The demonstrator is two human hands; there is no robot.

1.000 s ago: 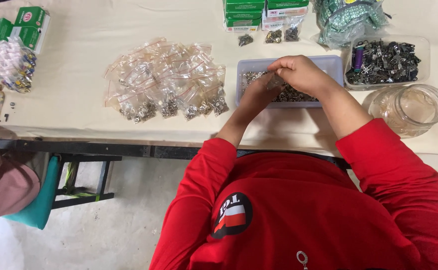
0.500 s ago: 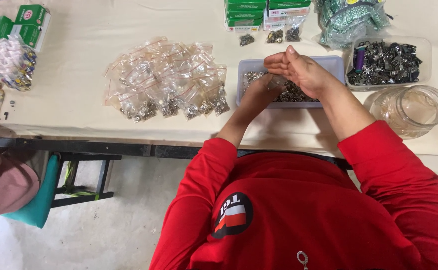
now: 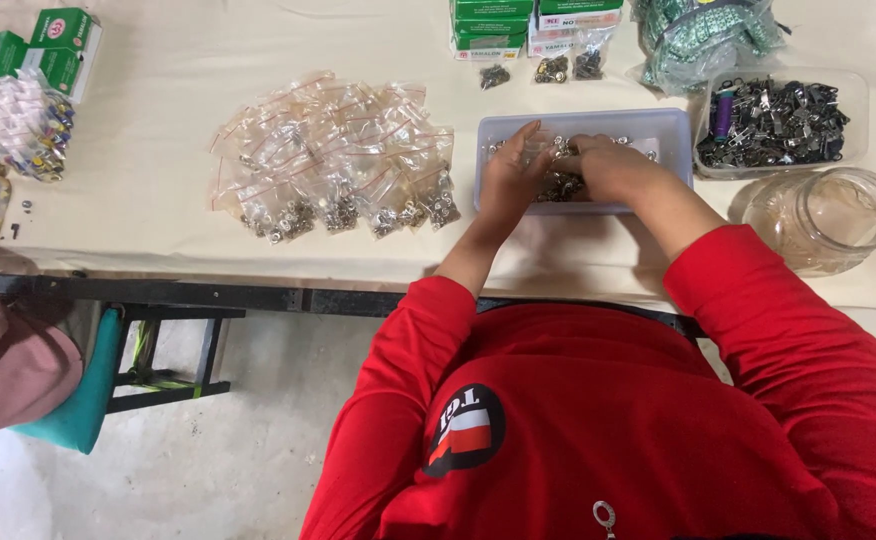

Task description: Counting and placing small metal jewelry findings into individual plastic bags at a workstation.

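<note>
Cream cloth covers the counter, which stands over a bare concrete floor, with a dark metal rail along its near edge. Both hands work inside a shallow pale-blue tray directly ahead of the person in red sleeves. The left hand lies palm down with its fingers spread loosely over the small silvery metal fittings heaped in the tray; whether it pinches any cannot be told. The right hand is curled, its fingertips bunched among the same fittings as if gathering a few, though what it actually grips is hidden by the knuckles. To the left of the tray lies a loose heap of small clear zip bags, many already holding a cluster of fittings at the bottom. To the right sit a clear tub of dark metal clips and an empty glass jar; green cartons line the far edge. To pick well here, it seems wise to pull a small batch toward the near wall of the tray, keep the fingertips low so nothing flicks over the rim, and hold the other hand flat as a stop against scattering. Pieces this small look prone to slipping between the fingers.
</note>
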